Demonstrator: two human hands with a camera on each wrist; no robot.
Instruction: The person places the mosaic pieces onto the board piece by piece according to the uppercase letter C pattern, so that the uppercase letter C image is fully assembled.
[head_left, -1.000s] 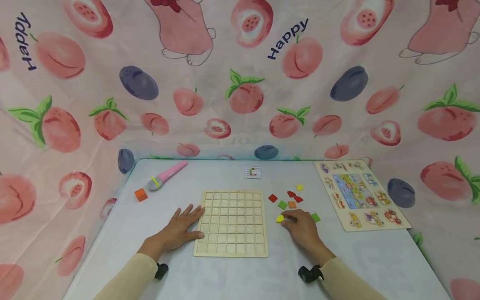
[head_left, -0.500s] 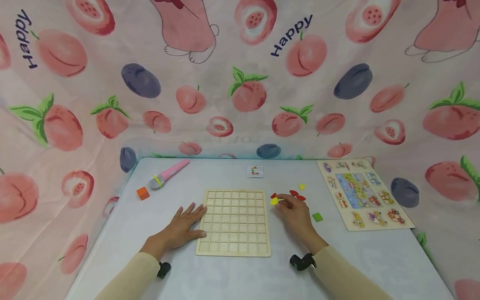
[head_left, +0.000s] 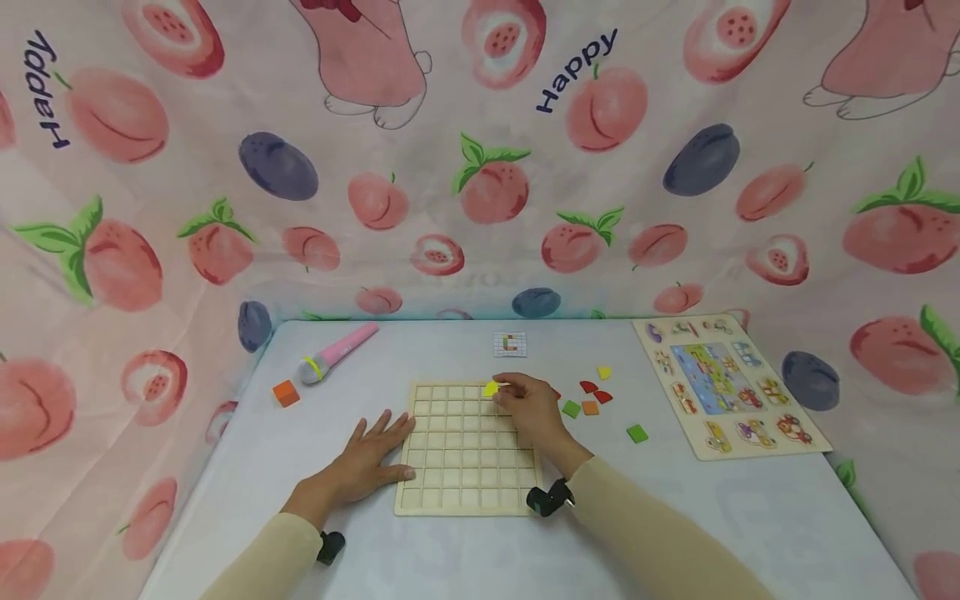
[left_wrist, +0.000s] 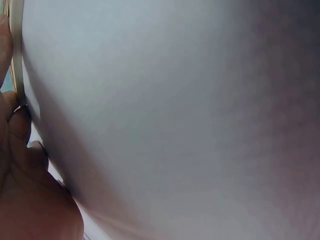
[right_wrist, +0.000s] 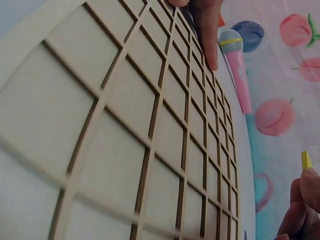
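My right hand (head_left: 534, 410) pinches a small yellow tile (head_left: 491, 389) between thumb and fingertips, over the top edge of the wooden grid board (head_left: 453, 458). In the right wrist view the yellow tile (right_wrist: 306, 160) stands out beyond the fingertips, above the board's far side. My left hand (head_left: 366, 461) lies with fingers spread at the board's left edge, fingertips and thumb touching the frame. Part of that left hand (left_wrist: 30, 175) shows at the left of its wrist view, against the board's side. The board's squares that show hold no tiles.
Right of the board lie green tiles (head_left: 637, 433), an orange tile (head_left: 591, 407), red pieces (head_left: 603, 397) and a yellow piece (head_left: 604, 372). A small pattern card (head_left: 510, 343) lies behind. A picture puzzle board (head_left: 735, 392), pink toy microphone (head_left: 337, 353) and orange block (head_left: 286, 392) flank them.
My right hand has carried the yellow tile left and up from beside the loose pieces to over the board's top rows. The left hand has stayed at the board's edge.
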